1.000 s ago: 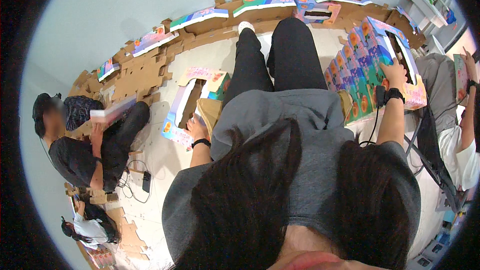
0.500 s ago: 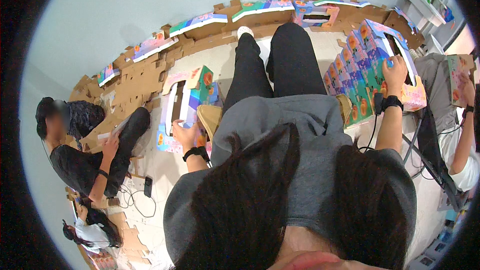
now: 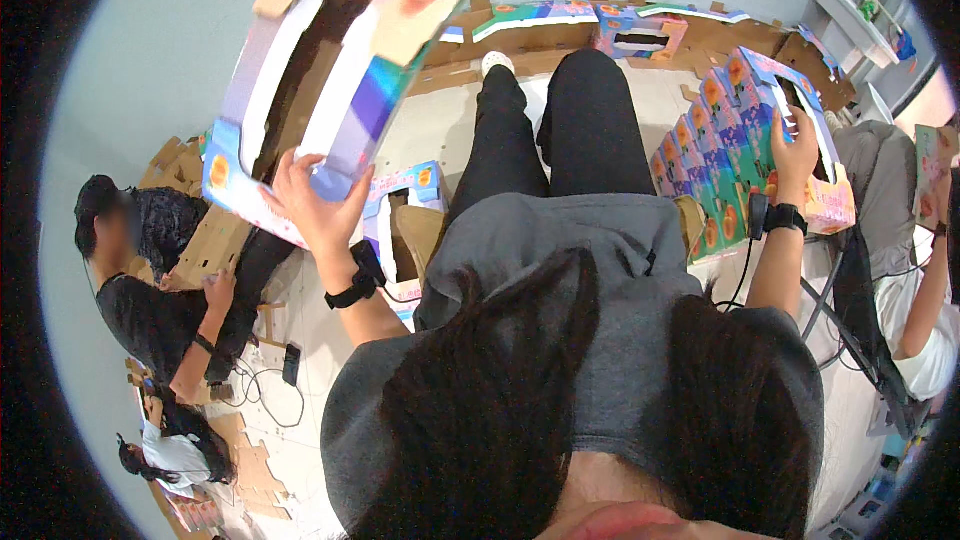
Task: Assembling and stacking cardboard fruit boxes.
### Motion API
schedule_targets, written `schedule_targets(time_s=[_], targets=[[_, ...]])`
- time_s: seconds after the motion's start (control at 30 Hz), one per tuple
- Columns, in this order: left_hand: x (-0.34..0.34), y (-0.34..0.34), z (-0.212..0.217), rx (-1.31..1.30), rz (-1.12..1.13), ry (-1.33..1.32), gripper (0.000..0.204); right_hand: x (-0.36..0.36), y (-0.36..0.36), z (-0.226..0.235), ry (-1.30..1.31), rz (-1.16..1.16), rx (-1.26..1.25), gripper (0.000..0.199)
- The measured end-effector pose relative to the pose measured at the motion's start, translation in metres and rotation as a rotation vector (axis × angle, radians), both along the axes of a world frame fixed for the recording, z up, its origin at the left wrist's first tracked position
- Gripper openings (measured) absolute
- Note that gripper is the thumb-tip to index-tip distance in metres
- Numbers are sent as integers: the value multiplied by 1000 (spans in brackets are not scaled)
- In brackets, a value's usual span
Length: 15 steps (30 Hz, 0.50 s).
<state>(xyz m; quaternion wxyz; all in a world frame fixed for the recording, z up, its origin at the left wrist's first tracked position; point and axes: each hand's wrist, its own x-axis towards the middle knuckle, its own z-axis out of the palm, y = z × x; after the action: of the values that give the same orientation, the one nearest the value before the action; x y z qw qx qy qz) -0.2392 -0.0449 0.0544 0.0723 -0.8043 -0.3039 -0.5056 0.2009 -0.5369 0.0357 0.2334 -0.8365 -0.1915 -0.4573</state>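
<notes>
**Raised Box, One-Handed Grip: Where It Could Slip**

While the row of folded colourful boxes (image 3: 745, 155) stands packed along the person's right side, it is the biggest thing at stake: the boxes lean against one another on the floor, and the right hand (image 3: 792, 145) rests on the end one, fingers curled over its top edge. I cannot tell whether that hand truly grips the box or only steadies it. A push or tug there could, in my judgement, tip the end box and send its neighbours sliding like dominoes.

Next in size is the colourful windowed carton (image 3: 325, 70), lifted high at the person's left, well above the floor and tilted. The left hand (image 3: 315, 205) holds it by its lower edge alone, thumb and fingers pinched on the cardboard. With so much of the carton standing above so small a hold, it could swing over or slip out, and its open brown flaps at the top could bend.

Below it, just beside the left knee, another open carton (image 3: 405, 215) sits on the floor; a dropped box would likely land on it and crush its flaps.

Smaller still, a seated person in dark clothes (image 3: 150, 280) works near the left side, within the likely sweep of the raised carton.

Last, a thin black cable (image 3: 745, 275) hangs near the right forearm and could snag.
</notes>
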Motion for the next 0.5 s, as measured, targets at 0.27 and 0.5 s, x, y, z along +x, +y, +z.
schedule_targets(time_s=[0.27, 0.5], targets=[[86, -82, 13, 134, -477, 50, 57, -87, 58, 84, -183, 618, 291, 31], [147, -135, -26, 32, -823, 297, 66, -157, 84, 88, -286, 789, -200, 37]])
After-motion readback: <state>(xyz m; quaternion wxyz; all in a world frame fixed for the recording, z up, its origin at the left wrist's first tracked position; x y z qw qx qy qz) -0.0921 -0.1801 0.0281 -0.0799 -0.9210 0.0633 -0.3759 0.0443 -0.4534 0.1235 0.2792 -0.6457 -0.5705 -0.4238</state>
